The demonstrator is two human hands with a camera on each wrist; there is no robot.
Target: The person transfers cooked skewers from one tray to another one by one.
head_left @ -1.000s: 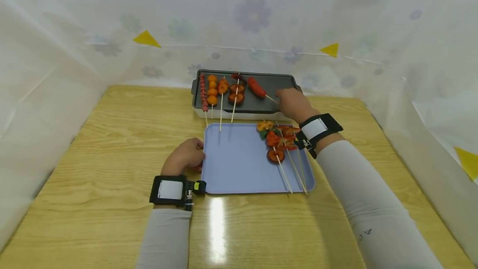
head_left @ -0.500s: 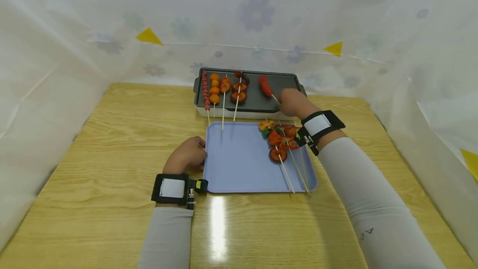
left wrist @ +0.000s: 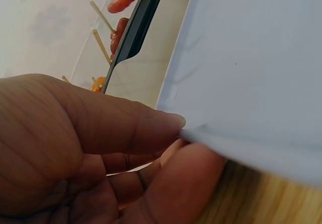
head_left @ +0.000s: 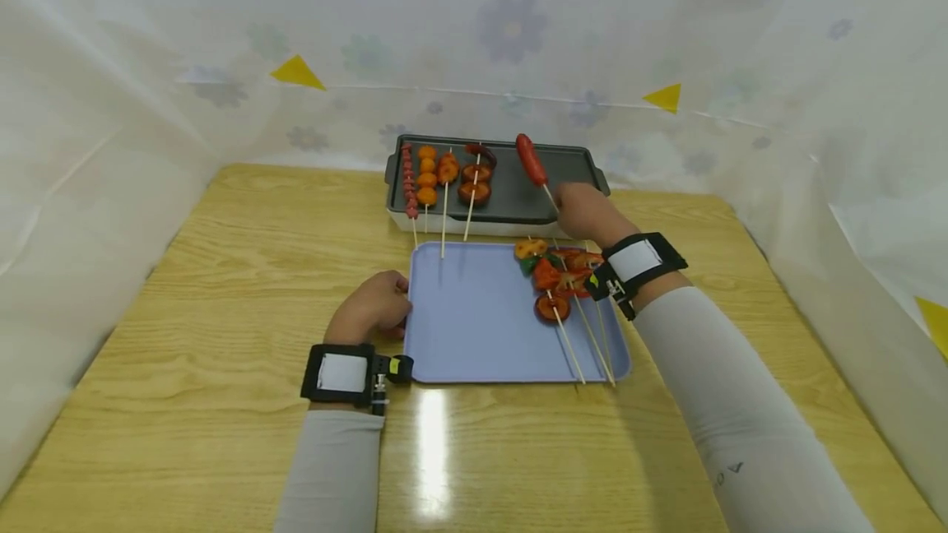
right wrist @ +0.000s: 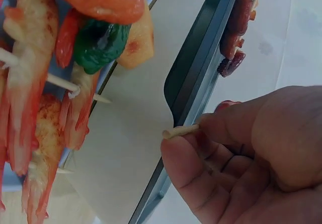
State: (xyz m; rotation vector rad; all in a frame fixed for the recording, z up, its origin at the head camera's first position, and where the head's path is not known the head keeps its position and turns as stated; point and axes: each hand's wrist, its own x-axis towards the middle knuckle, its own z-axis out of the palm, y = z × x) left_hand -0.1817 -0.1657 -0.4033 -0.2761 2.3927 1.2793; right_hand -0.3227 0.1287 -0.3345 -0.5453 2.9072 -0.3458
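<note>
Right hand (head_left: 590,214): grip pinching wooden stick (right wrist: 180,132) of glossy, gently curved red sausage (head_left: 532,161), over flat dark griddle (head_left: 511,192). Left hand (head_left: 373,305): grip pinching smooth, thin-rimmed lilac tray (head_left: 474,319) on wood-grained table (head_left: 237,286).

— Where does the head view look from?
— High over the near side of the pale lavender, rectangular, raised-rim tray (head_left: 474,311), facing forward and down, far enough off to catch it whole, plus the dark grey, oblong grill pan (head_left: 507,200) beyond it.
— And the left wrist's?
— Very near, by the tray's left edge, facing inward across it past the left hand (left wrist: 100,128); the picture is turned sideways.
— The right one?
— Close too, near the tray's far right corner, facing leftward past the right hand (right wrist: 282,153), also turned.
— Anything shared?
— Both wrist views catch parts of tray and pan.
</note>
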